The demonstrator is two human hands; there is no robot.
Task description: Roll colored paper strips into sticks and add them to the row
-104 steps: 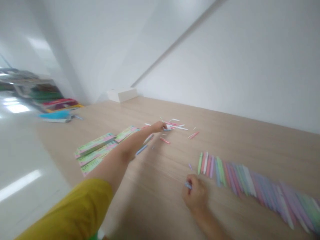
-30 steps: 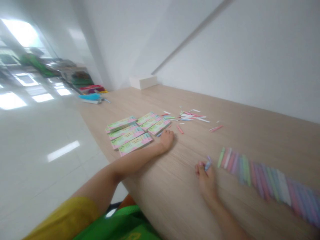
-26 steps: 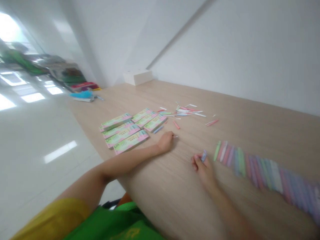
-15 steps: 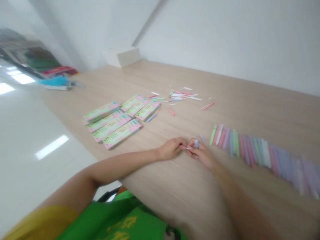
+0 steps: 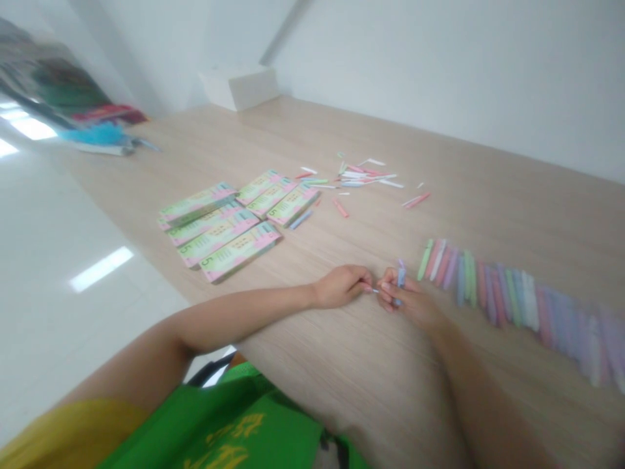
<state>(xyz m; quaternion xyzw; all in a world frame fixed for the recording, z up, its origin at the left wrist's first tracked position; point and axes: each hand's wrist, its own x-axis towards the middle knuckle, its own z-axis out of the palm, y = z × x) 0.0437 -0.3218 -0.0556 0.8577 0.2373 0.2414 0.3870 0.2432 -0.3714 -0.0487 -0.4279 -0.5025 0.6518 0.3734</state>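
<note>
My left hand [image 5: 342,285] and my right hand [image 5: 407,301] meet low on the wooden table [image 5: 512,195], fingertips almost touching. The left hand pinches a tiny pale piece [image 5: 375,290] at its fingertips. A small blue-lilac stick [image 5: 401,276] stands up out of the curled fingers of my right hand. Just right of that hand begins a long row of pastel sticks [image 5: 502,293] laid side by side. Further back lies a loose scatter of small sticks and scraps [image 5: 361,177].
Several green-and-pink flat packs [image 5: 229,218] lie fanned out at the table's left edge. A white box [image 5: 239,85] sits at the far corner by the wall. Blurred coloured things [image 5: 97,133] lie far left. Glossy white floor [image 5: 58,273] lies beyond the edge.
My left hand drew back from the far scatter and came in beside my right hand. The right hand stayed put with its stick. The view tilted downward.
</note>
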